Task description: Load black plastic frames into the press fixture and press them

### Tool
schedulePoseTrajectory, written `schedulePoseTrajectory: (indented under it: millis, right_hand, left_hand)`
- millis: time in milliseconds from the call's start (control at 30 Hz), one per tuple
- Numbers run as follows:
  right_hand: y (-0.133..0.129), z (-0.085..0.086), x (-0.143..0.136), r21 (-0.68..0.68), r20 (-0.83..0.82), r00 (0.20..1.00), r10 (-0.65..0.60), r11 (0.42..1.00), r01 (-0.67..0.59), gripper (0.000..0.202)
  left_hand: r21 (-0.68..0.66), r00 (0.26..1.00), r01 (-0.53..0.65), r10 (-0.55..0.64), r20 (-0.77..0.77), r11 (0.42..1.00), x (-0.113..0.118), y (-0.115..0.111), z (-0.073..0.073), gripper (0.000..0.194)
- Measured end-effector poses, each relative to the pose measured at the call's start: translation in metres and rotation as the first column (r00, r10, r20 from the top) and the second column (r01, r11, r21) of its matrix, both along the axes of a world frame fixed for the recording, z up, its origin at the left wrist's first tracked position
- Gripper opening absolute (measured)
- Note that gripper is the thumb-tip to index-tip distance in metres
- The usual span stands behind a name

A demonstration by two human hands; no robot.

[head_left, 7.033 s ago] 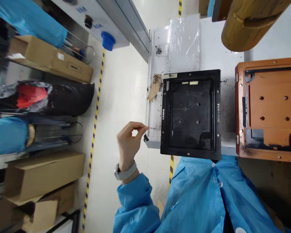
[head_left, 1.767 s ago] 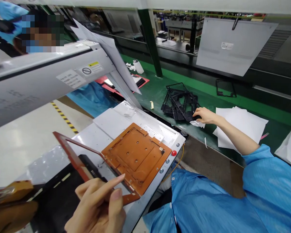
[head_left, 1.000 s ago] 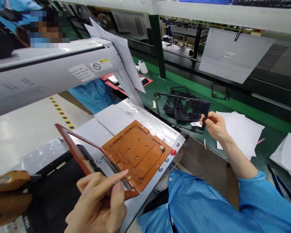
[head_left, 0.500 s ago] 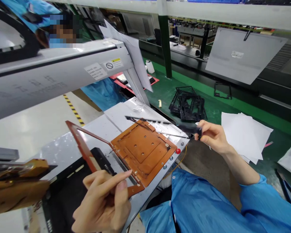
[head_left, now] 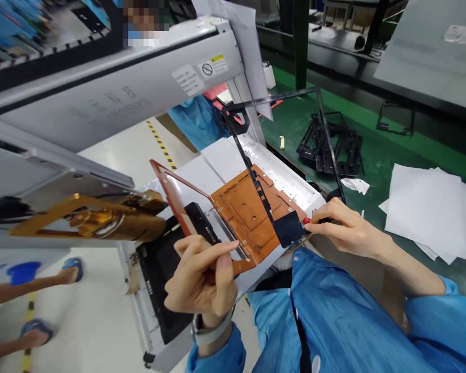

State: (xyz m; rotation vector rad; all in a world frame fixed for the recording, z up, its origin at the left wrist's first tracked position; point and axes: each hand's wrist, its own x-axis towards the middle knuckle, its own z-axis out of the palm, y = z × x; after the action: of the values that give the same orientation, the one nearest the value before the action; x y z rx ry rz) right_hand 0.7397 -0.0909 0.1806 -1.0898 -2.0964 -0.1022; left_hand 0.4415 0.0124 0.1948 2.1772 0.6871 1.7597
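My right hand [head_left: 341, 228] pinches a thin black rectangular plastic frame [head_left: 288, 228] by its near corner. The frame is tilted upright above the machine bed, with a dark solid panel at its lower end. Behind it lies an orange-brown fixture plate [head_left: 236, 210] with several small holes, and a reddish hinged lid [head_left: 173, 199] stands raised on its left. My left hand [head_left: 204, 274] is over the fixture's near left edge, index finger stretched out and the other fingers curled. I see nothing in it; whether the fingertip touches the fixture, I cannot tell.
A brass-coloured machine head [head_left: 116, 220] hangs at left under a grey beam [head_left: 140, 77]. Black plastic frames [head_left: 330, 145] are piled on the green bench [head_left: 287, 114], beside white paper sheets [head_left: 427, 207]. A red button [head_left: 306, 221] is on the bed's edge. Another person's feet [head_left: 34, 336] show at lower left.
My right hand has turned the black frame from nearly edge-on to upright and drawn it nearer. The left hand keeps its pose by the fixture. The whole view has shifted.
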Motion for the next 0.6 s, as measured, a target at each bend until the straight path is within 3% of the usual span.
schedulePoseTrajectory:
  millis: [600]
  right_hand:
    - [0.0026, 0.0017, -0.0027, -0.043, -0.029, 0.998, 0.049, 0.998, -0.050, 0.038]
  left_hand:
    - [0.008, 0.999, 0.016, -0.016, 0.037, 1.000, -0.0008, 0.0010, -0.0050, 0.011]
